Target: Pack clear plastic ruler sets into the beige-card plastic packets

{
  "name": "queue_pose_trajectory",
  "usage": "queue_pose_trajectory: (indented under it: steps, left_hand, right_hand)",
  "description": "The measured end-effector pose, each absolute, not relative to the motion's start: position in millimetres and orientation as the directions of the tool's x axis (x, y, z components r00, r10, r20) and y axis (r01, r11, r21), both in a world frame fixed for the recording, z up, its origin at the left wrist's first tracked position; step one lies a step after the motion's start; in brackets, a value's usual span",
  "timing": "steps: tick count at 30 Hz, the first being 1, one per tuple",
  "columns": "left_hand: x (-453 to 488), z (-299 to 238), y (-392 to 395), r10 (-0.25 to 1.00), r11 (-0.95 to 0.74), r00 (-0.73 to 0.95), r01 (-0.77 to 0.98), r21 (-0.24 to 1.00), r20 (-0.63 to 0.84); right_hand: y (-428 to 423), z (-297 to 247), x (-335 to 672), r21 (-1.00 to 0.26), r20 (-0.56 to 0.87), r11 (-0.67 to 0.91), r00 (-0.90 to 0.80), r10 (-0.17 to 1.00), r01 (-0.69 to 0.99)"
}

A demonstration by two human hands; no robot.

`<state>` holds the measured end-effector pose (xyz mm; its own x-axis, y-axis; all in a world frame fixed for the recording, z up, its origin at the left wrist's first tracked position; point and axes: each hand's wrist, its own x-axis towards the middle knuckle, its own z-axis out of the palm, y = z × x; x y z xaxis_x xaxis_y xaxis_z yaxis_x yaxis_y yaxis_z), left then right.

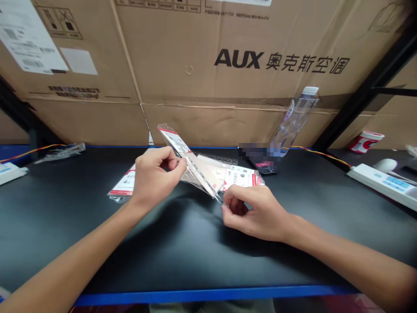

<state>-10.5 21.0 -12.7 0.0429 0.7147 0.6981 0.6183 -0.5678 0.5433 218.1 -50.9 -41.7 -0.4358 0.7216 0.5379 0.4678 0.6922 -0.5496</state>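
Fingers of my left hand [156, 180] and my right hand [256, 213] are closed in tight pinches on a clear plastic packet [198, 167] with a red-edged printed card inside, holding it up at a slant above the black counter [163, 256]. The step in hand looks like holding this packet up between both pinches, and its slippery film calls for a firm grip from each hand. Below it, more printed packets [239, 177] lie flat on the counter, though I cannot tell whether they touch it.
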Motion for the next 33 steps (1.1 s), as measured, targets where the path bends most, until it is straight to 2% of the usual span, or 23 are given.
queue_pose_trajectory:
  steps: [23,33]
  left_hand:
    - [-9.2,-11.9,19.8,0.673,-0.608,0.049,0.604,0.515,0.738]
    - [-9.6,-11.5,21.2,0.710,-0.589,0.023,0.568,0.575,0.704]
  right_hand:
    - [-50.0,-40.7,220.3,-0.487,0.590,0.699,-0.393,0.705,0.523]
    - [-49.2,-41.4,220.7,-0.503,0.586,0.688,-0.379,0.716,0.523]
